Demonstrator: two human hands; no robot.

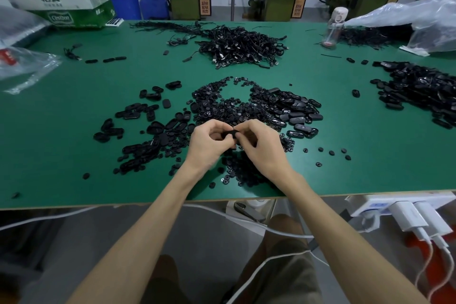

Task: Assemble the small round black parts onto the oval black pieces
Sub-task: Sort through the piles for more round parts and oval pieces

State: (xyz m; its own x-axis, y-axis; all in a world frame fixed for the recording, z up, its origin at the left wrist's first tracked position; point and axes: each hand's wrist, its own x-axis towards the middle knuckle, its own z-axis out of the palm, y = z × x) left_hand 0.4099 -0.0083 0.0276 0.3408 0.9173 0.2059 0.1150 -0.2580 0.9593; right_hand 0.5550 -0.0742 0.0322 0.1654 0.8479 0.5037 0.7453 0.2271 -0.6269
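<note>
- Head view: the left hand [209,143] and the right hand [261,148] meet just over the bench [74,111], a little below the middle of the frame.
- Both hands are curled inward and pinch one oval black piece [229,134] between them. The left fingers [218,128] hold its left end and the right fingers [246,128] press on its right end.
- I cannot tell whether a round part already sits under the right thumb, because the hands hide the seat.
- The small round parts [222,106] lie thickly scattered at 12 o'clock from the hands, with more under the wrists at 6 o'clock.
- The loose oval heap [296,112] sits at 2 o'clock, touching the round scatter.
- The left spread [148,131] of ovals lies at 9 o'clock. It may be the finished lot, but the pieces are too small to confirm.
- The far pile [419,91] waits at 3 o'clock, well apart, and the cable heap [241,47] lies beyond at 12 o'clock.
- By my judgement one fitting is under way and the job is far from done, since hundreds of round parts and ovals still lie apart.
</note>
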